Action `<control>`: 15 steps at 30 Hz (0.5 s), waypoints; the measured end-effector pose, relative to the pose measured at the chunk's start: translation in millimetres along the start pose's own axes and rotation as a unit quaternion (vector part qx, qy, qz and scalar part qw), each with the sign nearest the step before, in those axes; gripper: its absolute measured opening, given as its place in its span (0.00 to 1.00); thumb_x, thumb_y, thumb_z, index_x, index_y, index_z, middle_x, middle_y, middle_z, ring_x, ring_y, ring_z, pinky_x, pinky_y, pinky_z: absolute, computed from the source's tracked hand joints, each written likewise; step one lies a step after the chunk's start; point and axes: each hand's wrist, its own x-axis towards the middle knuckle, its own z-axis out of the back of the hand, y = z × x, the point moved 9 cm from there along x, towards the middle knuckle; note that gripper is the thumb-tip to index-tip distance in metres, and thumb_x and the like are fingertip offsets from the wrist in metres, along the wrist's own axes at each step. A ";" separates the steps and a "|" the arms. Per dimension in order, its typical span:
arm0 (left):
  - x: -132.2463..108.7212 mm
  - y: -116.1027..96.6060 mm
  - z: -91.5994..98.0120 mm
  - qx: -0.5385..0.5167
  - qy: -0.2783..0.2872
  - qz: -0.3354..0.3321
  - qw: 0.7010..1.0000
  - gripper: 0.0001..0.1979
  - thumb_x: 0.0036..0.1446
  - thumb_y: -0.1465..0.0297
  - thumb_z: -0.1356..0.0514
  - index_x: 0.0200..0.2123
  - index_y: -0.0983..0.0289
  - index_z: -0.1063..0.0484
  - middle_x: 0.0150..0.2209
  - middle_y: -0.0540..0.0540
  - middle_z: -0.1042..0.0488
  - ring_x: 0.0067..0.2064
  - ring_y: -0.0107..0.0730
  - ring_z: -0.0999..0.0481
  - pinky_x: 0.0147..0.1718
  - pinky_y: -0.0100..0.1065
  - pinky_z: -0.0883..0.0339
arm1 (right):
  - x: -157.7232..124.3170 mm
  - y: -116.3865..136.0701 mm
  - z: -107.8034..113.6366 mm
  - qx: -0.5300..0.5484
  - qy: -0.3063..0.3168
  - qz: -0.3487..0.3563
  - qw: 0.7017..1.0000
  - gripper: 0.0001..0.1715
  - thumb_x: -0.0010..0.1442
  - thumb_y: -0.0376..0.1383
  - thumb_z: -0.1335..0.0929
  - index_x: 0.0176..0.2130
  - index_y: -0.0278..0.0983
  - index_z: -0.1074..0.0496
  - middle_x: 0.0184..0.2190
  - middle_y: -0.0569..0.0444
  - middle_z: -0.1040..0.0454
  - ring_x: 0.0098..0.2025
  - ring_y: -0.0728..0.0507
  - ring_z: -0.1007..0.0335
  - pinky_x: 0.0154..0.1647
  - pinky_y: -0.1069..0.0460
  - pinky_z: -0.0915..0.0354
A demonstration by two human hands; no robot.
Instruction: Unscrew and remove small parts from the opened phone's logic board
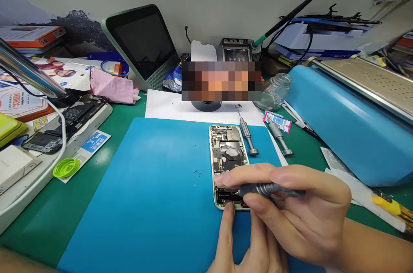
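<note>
An opened phone (229, 146) lies on the blue mat with its inner boards and parts bare, its lower right side covered by my hands. My right hand (300, 204) is closed around a dark grey screwdriver (258, 189), held at a slant. Its tip points into the lower part of the phone; the exact contact point is too small to tell. One right fingertip rests on the phone's left side. Below, my left hand (245, 243) has its fingers stretched out, the index fingertip touching the phone's bottom edge. Several tiny screws (196, 172) lie left of the phone.
Two grey screwdrivers (248, 135) lie right of the phone. Behind the blue mat (145, 170) stand a glass jar (275, 92) and a tablet-like screen (142, 41). At right is a blue machine (348, 122); at left, another opened phone (71, 122) and a white cable (63, 135).
</note>
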 end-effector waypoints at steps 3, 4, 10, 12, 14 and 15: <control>-2.6 -4.0 -0.6 0.013 -0.052 0.017 0.998 0.14 0.71 0.60 0.39 0.52 0.61 0.22 0.55 0.59 0.19 0.63 0.56 0.24 0.55 0.54 0.22 | 3.3 0.7 -0.8 -0.004 0.010 0.007 1.000 0.49 0.59 0.12 0.33 0.67 0.50 0.42 0.54 0.50 0.17 0.52 0.38 0.16 0.50 0.42 0.15; -3.6 -6.3 -1.8 0.016 -0.063 0.022 0.998 0.14 0.71 0.60 0.39 0.51 0.62 0.22 0.54 0.59 0.18 0.63 0.57 0.24 0.55 0.54 0.22 | 4.3 0.8 -0.2 -0.003 0.009 0.007 1.000 0.49 0.58 0.12 0.33 0.67 0.49 0.41 0.54 0.50 0.17 0.51 0.38 0.15 0.49 0.42 0.15; -3.4 -17.8 -8.4 0.030 -0.082 0.059 0.994 0.13 0.70 0.59 0.38 0.48 0.62 0.21 0.50 0.60 0.17 0.63 0.60 0.24 0.54 0.57 0.22 | 7.9 -1.7 2.2 0.005 -0.004 -0.001 1.000 0.49 0.57 0.11 0.33 0.65 0.50 0.37 0.53 0.52 0.16 0.48 0.38 0.14 0.44 0.43 0.13; -2.5 -16.2 -6.6 0.029 -0.100 0.087 0.991 0.13 0.70 0.60 0.38 0.47 0.62 0.21 0.50 0.59 0.17 0.63 0.60 0.25 0.55 0.58 0.22 | 8.1 -2.4 2.7 0.006 -0.010 -0.004 1.000 0.48 0.57 0.11 0.33 0.65 0.50 0.36 0.52 0.52 0.15 0.47 0.38 0.13 0.43 0.43 0.13; -1.4 -13.8 -6.1 0.028 -0.108 0.109 0.988 0.12 0.70 0.60 0.38 0.46 0.62 0.20 0.49 0.59 0.17 0.65 0.61 0.27 0.56 0.60 0.23 | 7.8 -2.9 2.2 0.005 -0.007 -0.008 1.000 0.48 0.57 0.11 0.33 0.65 0.50 0.36 0.51 0.52 0.15 0.47 0.37 0.14 0.43 0.43 0.13; -0.9 -13.0 -6.5 0.027 -0.108 0.115 0.987 0.12 0.70 0.61 0.39 0.46 0.62 0.20 0.49 0.58 0.17 0.65 0.61 0.27 0.56 0.60 0.24 | 7.5 -3.4 1.9 0.005 -0.006 -0.011 1.000 0.49 0.57 0.11 0.33 0.65 0.50 0.36 0.52 0.52 0.15 0.47 0.37 0.14 0.43 0.43 0.13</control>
